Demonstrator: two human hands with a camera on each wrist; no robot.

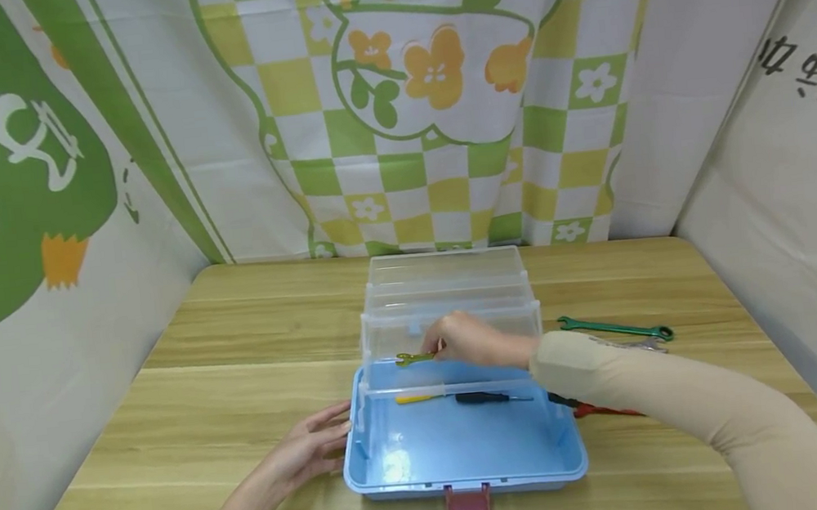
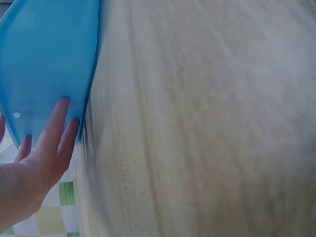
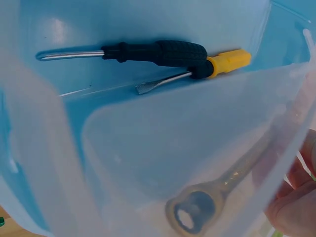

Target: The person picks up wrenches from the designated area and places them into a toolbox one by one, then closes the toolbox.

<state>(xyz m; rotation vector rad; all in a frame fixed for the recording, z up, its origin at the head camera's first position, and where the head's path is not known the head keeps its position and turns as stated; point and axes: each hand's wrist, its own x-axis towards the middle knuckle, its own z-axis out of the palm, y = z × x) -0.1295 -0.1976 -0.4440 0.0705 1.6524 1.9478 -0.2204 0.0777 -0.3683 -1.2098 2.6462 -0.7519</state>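
Note:
My right hand (image 1: 468, 341) pinches a yellow-green combination wrench (image 1: 411, 359) at the translucent trays (image 1: 446, 266) of a blue toolbox (image 1: 471, 446). In the right wrist view, the wrench's ring end (image 3: 195, 210) shows blurred through the tray plastic. My left hand (image 1: 302, 454) touches the toolbox's left outer side with fairly straight fingers, as the left wrist view also shows. Inside the box lie a black-handled screwdriver (image 1: 481, 397) and a yellow-handled screwdriver (image 3: 229, 62), partly crossing each other.
Right of the box lie a green wrench (image 1: 615, 325) and a silver tool (image 1: 649, 343), partly behind my sleeve. A red and black tool (image 1: 601, 409) sits by the box's right wall. A dark red latch (image 1: 468, 506) hangs at the front. Patterned curtain (image 1: 436, 162) closes the back.

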